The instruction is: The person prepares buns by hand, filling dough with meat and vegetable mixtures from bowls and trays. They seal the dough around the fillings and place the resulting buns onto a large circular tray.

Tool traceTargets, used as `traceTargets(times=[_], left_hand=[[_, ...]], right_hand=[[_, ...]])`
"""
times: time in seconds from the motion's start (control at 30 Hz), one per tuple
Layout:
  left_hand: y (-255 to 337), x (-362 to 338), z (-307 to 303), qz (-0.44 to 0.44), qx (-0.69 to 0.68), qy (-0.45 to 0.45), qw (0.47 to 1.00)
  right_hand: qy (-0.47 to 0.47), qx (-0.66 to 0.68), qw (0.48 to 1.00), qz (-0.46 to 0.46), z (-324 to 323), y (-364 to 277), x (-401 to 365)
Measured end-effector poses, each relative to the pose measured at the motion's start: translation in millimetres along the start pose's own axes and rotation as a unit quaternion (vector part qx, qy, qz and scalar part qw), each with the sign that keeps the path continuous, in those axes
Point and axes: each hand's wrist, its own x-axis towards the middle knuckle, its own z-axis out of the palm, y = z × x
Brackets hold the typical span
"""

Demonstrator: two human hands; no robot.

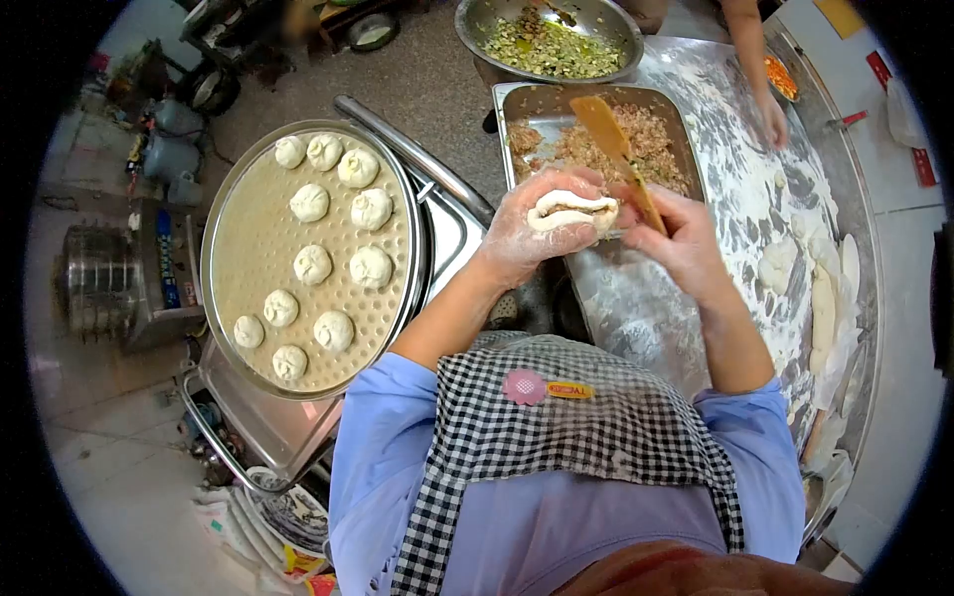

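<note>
In the head view, my left hand (517,233) is cupped around a round dough wrapper (568,223), folded up at the edges with a dark gap along its middle. My right hand (688,243) grips a flat wooden spatula (602,127), its broad blade pointing up and away over the meat tray. Fingers of both hands come close together at the right side of the dough. Just beyond them a metal tray (509,99) holds minced meat filling (651,134). Flour whitens my fingers.
To the left, a round perforated steamer tray (237,214) carries several pleated buns (371,267). A steel bowl (465,40) of chopped vegetables stands at the back. Dough pieces (780,263) lie on the floured table (626,298) to the right. Another person's hand (773,121) reaches over the table.
</note>
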Motion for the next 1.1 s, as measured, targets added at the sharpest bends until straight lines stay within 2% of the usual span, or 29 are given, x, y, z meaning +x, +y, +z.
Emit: traceTargets(times=[0.03, 0.17, 0.23, 0.27, 0.33, 0.37, 0.43, 0.53, 0.6, 0.67, 0.73, 0.77, 0.8, 0.83, 0.87, 0.93, 0.97, 1.07, 1.1], left_hand=[[1, -3, 2, 0.008, 0.018, 0.004, 1.000], [5, -15, 12, 0.010, 0.079, 0.047, 0.996], [5, -22, 15, -0.015, 0.104, 0.071, 0.992], [6, -28, 16, -0.028, 0.082, 0.043, 0.995], [13, -43, 21, -0.054, 0.036, -0.011, 0.998], [20, -48, 28, -0.031, 0.045, -0.026, 0.998], [29, -61, 33, -0.052, 0.021, -0.016, 0.998], [26, -82, 32, -0.069, 0.068, -0.008, 0.995], [12, -96, 30, -0.029, 0.091, 0.031, 0.995], [11, -111, 23, 0.004, 0.065, 0.023, 0.998], [15, -122, 21, 0.011, 0.061, 0.035, 0.997], [10, -128, 15, 0.041, 0.133, 0.041, 0.989], [9, -134, 9, 0.028, 0.130, 0.049, 0.990], [12, -139, 6, 0.051, 0.145, 0.064, 0.986], [14, -145, 4, 0.075, 0.159, 0.079, 0.981], [17, -154, -9, 0.052, 0.209, 0.104, 0.971], [16, -158, -13, 0.092, 0.248, 0.149, 0.953], [32, -175, -47, 0.084, 0.324, 0.159, 0.929], [35, -178, -60, 0.085, 0.365, 0.188, 0.908]], right_hand=[[0.022, 0.037, 0.999, -0.012, 9, 1, -2], [0.042, -0.150, 0.979, -0.129, 22, -13, -7], [0.033, -0.206, 0.967, -0.149, 19, -13, -8], [0.027, -0.233, 0.959, -0.160, 18, -12, -9], [-0.013, -0.207, 0.973, -0.099, 14, -21, -13], [-0.046, -0.186, 0.979, -0.063, 12, -28, -15], [-0.110, -0.133, 0.985, -0.008, 13, -46, -20], [-0.125, -0.136, 0.974, -0.130, 30, -36, -25], [-0.145, -0.198, 0.962, -0.124, 41, -40, -28], [-0.147, -0.238, 0.951, -0.129, 54, -41, -31], [-0.143, -0.239, 0.944, -0.177, 69, -33, -31], [-0.139, -0.245, 0.939, -0.197, 76, -32, -32], [-0.133, -0.251, 0.934, -0.215, 84, -32, -33], [-0.129, -0.252, 0.926, -0.249, 92, -30, -32], [-0.131, -0.249, 0.929, -0.238, 103, -29, -31], [-0.130, -0.244, 0.936, -0.218, 125, -27, -27], [-0.150, -0.228, 0.942, -0.195, 135, -26, -23], [-0.173, -0.201, 0.949, -0.173, 174, -34, -2], [-0.171, -0.167, 0.951, -0.196, 189, -37, 7]])
